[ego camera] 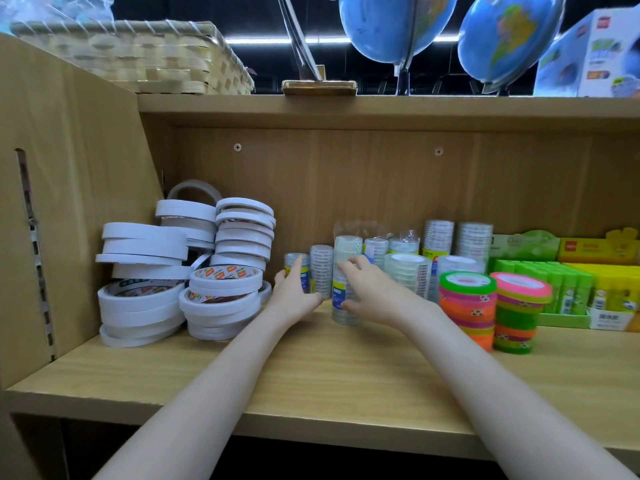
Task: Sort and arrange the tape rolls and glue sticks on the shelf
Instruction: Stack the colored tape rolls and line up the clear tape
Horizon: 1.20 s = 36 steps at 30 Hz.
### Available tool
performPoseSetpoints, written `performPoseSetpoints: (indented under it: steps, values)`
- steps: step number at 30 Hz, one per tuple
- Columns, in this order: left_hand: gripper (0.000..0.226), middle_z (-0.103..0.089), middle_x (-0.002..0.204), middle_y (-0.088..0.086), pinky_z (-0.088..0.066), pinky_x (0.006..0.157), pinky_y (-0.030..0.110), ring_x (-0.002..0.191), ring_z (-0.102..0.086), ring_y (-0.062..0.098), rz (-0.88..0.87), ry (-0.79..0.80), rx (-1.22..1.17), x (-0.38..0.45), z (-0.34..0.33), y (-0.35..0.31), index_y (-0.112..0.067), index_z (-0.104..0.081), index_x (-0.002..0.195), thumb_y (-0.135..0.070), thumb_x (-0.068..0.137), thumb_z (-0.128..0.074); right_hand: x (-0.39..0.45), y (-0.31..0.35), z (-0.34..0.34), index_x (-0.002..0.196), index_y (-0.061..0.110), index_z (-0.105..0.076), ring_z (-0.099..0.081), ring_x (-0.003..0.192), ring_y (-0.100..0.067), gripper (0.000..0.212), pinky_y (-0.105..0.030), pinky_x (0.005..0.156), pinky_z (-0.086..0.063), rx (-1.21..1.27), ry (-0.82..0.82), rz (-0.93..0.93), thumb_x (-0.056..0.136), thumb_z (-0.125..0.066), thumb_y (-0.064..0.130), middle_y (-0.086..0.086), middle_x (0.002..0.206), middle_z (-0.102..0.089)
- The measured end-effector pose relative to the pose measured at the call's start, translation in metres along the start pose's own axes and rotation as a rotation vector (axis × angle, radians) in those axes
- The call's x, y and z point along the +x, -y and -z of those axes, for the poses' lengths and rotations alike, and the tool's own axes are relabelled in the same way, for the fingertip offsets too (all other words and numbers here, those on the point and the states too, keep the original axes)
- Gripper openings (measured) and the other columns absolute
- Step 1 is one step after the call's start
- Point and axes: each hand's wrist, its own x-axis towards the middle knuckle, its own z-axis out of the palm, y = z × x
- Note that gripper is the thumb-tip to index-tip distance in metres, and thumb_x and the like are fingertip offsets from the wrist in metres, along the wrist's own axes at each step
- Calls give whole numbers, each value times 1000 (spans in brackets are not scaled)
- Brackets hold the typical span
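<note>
On the wooden shelf (311, 372), my left hand (294, 292) grips a short wrapped stack of clear tape rolls (302, 268). My right hand (374, 292) holds a taller wrapped stack of clear tape (341, 292) standing upright. Between the two stands another clear stack (322, 268). More clear tape stacks (408, 268) fill the space behind my right hand. White double-sided tape rolls (180, 271) are piled at the left. Two neon coloured tape stacks (495, 306) stand at the right, with green and yellow glue stick boxes (571, 289) beyond them.
The shelf's side panel (69, 202) closes off the left, the back panel (381, 185) stands behind. On the shelf above sit a woven basket (145, 60), two blue globes (398, 26) and a printed box (595, 53). Bare shelf board lies in front of the tape.
</note>
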Motion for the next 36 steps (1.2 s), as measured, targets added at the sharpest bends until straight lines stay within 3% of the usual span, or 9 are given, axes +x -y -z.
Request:
performPoseSetpoints:
  steps: [7,12,15,18,21,26,28,33,36]
  values:
    - [86,-17,143,12,-32,102,28,128,-36,22,-31,89,-34,-5,2,-3,-27,-11,149,-11,82,-62,0,-8,1,134,9,-36,-37,123,-29,51,-35,96,-38,-56,-54,-20,88,-58,11,-13,135,-30]
    - [79,-23,137,13,-29,92,19,124,-37,20,-41,38,-86,-5,-5,-8,-23,-16,149,-10,83,-59,0,-9,0,135,9,-35,-36,119,-28,53,-34,93,-38,-94,-83,-5,87,-57,9,-13,133,-30]
    - [70,-40,126,7,-36,102,29,121,-43,22,-58,10,-157,-5,-3,-7,-21,-27,144,-11,84,-59,1,-8,-1,134,8,-35,-38,118,-29,52,-35,92,-41,-83,-76,-9,87,-57,8,-13,133,-31]
    - [65,-47,119,0,-36,93,26,116,-44,14,-41,-7,-195,-13,4,-5,-14,-25,144,-10,88,-58,0,-7,2,133,9,-38,-46,112,-27,52,-32,89,-42,-13,-76,-8,86,-60,8,-11,129,-36]
    - [65,-40,142,10,-34,97,27,128,-40,23,7,-4,-21,-23,7,-3,-8,-21,145,-17,90,-55,-5,-4,7,135,15,-40,-48,111,-21,58,-25,86,-38,140,-79,14,83,-66,13,-5,127,-37]
    - [52,-43,138,13,-34,100,29,127,-41,25,-71,36,260,-47,4,5,-8,-35,136,-22,89,-53,7,13,5,127,11,-50,-53,98,-18,54,-29,93,-44,237,-55,161,78,-72,11,-6,124,-44]
    - [47,-46,133,12,-36,101,33,124,-42,24,-94,13,262,-52,6,10,-8,-40,130,-23,87,-53,19,21,1,125,8,-52,-51,100,-18,50,-21,91,-40,182,-65,214,79,-71,11,-8,125,-47]
    - [64,-8,154,18,-20,112,32,143,-13,27,-46,10,353,-51,8,11,-4,-24,143,-27,90,-51,42,34,-12,133,15,-41,-34,120,-25,53,-36,98,-30,-79,-214,198,86,-63,25,-3,134,-43]
    - [65,9,154,22,-20,112,30,143,-14,29,-44,65,384,-48,7,6,-5,-21,145,-28,91,-49,43,24,-14,134,16,-38,-33,124,-25,49,-35,100,-25,-142,-338,130,88,-56,21,-3,135,-41]
